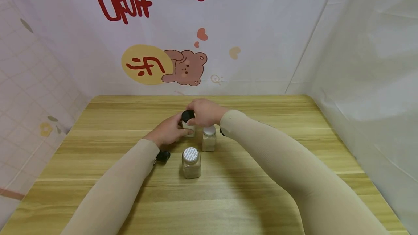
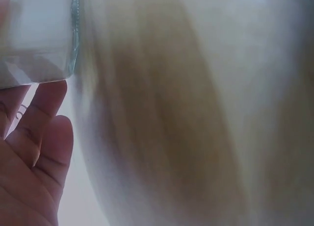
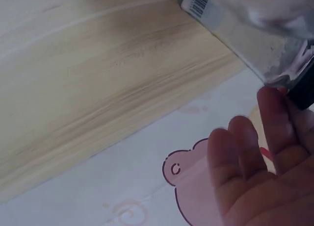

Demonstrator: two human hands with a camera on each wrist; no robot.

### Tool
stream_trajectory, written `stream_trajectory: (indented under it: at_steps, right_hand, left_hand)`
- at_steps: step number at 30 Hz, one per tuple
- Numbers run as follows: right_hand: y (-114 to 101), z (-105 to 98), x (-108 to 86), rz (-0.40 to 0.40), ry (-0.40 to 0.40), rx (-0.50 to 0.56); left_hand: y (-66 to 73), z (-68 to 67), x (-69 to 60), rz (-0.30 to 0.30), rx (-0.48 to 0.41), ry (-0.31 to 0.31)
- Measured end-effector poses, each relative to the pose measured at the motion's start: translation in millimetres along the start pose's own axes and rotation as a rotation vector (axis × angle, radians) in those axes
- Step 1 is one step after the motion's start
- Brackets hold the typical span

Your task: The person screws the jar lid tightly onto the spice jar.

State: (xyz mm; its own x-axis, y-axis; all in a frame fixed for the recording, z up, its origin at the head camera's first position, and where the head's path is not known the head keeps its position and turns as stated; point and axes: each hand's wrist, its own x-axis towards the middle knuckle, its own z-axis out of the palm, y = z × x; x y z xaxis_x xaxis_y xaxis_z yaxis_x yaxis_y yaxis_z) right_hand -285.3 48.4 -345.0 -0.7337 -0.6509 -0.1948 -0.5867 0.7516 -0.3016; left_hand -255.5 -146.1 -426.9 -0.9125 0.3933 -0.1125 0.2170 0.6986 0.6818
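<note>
Near the head frame's centre, I see the jar between the left hand, gripping it low, and the right hand, pinching its lid.

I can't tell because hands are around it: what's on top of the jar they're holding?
A black lid sits on top of the jar. The right hand holds the lid and hides part of its side. The jar's mouth underneath is covered, so it can't be seen.
</note>
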Motion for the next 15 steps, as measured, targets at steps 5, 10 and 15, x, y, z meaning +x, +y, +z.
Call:
stream_trajectory:
  at_steps: [5, 10, 15]
  right_hand:
    - [4, -4, -2.9, -0.014, -0.038, 0.066]
    - [9, -7, -7.9, -0.010, -0.062, 0.162]
    - [20, -10, -13.0, 0.029, 0.045, 0.283]
  left_hand:
    - [1.4, 0.1, 0.9, 0.010, -0.005, -0.008]
    - [2.2, -1.0, -0.2, -0.002, -0.014, -0.019]
    - [4.0, -1.8, -2.0, -0.021, -0.024, -0.026]
